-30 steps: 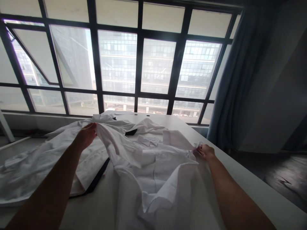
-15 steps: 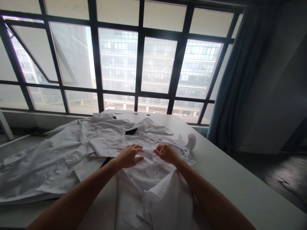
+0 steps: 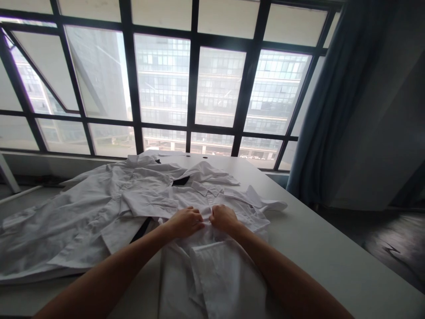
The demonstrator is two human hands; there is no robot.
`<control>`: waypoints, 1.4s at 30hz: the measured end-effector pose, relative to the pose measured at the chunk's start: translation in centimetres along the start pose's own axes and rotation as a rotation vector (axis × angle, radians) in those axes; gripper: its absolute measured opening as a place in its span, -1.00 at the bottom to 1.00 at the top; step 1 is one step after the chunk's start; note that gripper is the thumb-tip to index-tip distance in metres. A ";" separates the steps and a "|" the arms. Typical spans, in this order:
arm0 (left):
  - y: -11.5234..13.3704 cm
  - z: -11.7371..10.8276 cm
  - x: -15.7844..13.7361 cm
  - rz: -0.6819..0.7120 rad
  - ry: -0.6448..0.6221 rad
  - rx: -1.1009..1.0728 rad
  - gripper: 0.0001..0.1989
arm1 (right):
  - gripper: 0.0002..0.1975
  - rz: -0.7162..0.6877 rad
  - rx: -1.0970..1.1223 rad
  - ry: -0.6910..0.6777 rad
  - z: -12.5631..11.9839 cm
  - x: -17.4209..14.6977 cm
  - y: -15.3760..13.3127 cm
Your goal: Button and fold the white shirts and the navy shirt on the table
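On the white table (image 3: 308, 248) before me, a collared white button-up shirt (image 3: 229, 274) lies front up. The left hand (image 3: 186, 222) rests curled on it; the right hand (image 3: 224, 218), loosely closed, touches its placket (image 3: 210, 199). Whether either pinches fabric, I cannot tell.

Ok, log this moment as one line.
left hand: curled on white shirt | right hand: curled on white shirt | grip: unclear | collar: toward window | other white garment: left of shirt, on table

Shirt (image 3: 232, 274): near, on table (image 3: 308, 248); collar (image 3: 216, 191) at far end;
Other clothing (image 3: 89, 204): on table, left of shirt;
Window (image 3: 219, 86): far, behind table;
Curtain (image 3: 322, 133): right of window
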State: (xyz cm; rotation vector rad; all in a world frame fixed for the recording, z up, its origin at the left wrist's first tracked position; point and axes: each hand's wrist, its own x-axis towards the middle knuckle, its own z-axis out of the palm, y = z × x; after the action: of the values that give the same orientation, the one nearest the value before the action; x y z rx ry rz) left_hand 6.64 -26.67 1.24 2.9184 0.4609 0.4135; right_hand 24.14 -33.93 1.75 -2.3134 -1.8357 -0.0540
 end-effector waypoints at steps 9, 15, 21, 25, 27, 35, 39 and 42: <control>0.1 0.7 0.2 -0.270 0.147 -0.233 -0.66 | -0.86 -0.336 0.589 0.064 0.3 0.1 0.5; -0.3 1.2 0.5 -0.240 0.161 -0.334 -0.69 | -0.89 -0.352 0.656 0.042 0.8 0.2 0.4; -0.3 1.7 0.7 -0.252 0.196 -0.350 -0.78 | -0.87 -0.198 0.766 -0.091 1.2 0.4 0.2; -0.4 2.0 0.7 -0.204 0.248 -0.389 -0.78 | -0.85 -0.136 0.690 -0.119 1.2 0.6 0.9; -0.7 1.9 0.6 -0.192 0.243 -0.410 -0.76 | -0.84 -0.145 0.519 -0.036 0.8 0.6 1.6; 0.0 -0.2 -0.8 -0.050 -0.085 -0.355 -0.78 | -0.85 0.065 0.090 -0.120 -3.3 -0.6 3.9; 1.8 -0.1 -0.6 0.086 -0.077 -0.169 -0.82 | -0.82 -0.016 0.092 0.183 -3.6 -1.1 1.5; 2.5 0.3 -0.4 0.135 -0.060 -0.119 -0.81 | -0.74 -0.211 0.089 0.224 -2.4 -0.8 -0.5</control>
State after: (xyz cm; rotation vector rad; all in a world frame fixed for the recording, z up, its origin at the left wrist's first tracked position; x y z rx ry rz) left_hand 7.08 -29.18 1.37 2.8463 0.2242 0.3560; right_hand 23.65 -34.98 4.02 -1.9586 -1.9157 -0.2453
